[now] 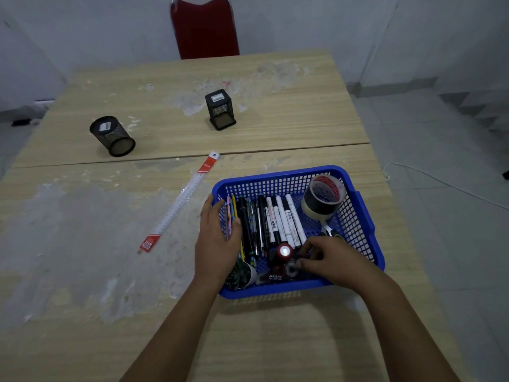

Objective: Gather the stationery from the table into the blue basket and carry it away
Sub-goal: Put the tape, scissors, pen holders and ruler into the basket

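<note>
The blue basket (360, 213) sits on the table at the right, holding several pens and markers (275, 221), a stack of tape rolls (322, 197) and small items near its front. My left hand (217, 241) rests over the basket's left rim, its thumb on the pens. My right hand (333, 257) reaches into the front of the basket and pinches a small dark round object (292, 267) beside a red-capped item (283, 250). A long ruler (181, 199) in a red-ended sleeve lies on the table left of the basket.
Two black mesh pen holders stand on the wooden table (82, 271): a round one (113, 136) at the left and a square one (220, 108) in the middle. A red chair (203, 26) stands beyond the far edge. Tiled floor lies to the right.
</note>
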